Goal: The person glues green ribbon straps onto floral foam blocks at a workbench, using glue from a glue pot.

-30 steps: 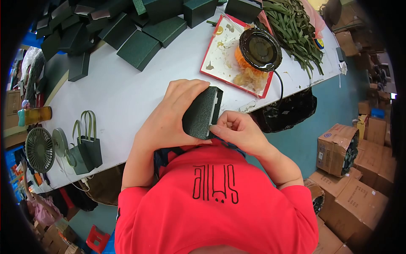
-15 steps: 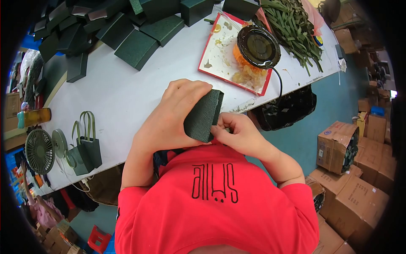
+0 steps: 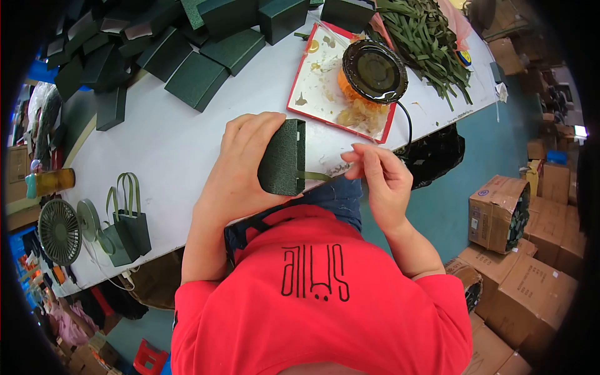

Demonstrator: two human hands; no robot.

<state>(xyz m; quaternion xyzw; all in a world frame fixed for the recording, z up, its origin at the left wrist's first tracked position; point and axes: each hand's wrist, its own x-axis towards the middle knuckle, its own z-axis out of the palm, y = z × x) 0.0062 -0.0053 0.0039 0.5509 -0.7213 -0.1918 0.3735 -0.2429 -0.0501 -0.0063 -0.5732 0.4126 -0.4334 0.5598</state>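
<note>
My left hand (image 3: pixel 240 165) grips a small dark green textured box (image 3: pixel 279 159) by its sides, with the fingers over the far edge and the thumb near the bottom. An olive ribbon strip (image 3: pixel 314 176) sticks out of the box's right side, close to the near end. A small pale slot shows toward the far end of that same side. My right hand (image 3: pixel 384 178) hovers to the right of the strip, apart from it. Its fingers are loosely bent and spread, and nothing shows between them.
Several green boxes (image 3: pixel 197 81) are heaped at the back left. A glue pot (image 3: pixel 375 70) stands on a red-rimmed tray (image 3: pixel 337 122), its cord trailing off the table. Olive ribbons (image 3: pixel 431 44) lie behind it. Small handled bags (image 3: pixel 132 231) and a fan (image 3: pixel 59 227) stand at left.
My right hand has come away from the box, moving right and up. The ribbon strip is now visible at the box's side. My left hand and the box have shifted slightly left.
</note>
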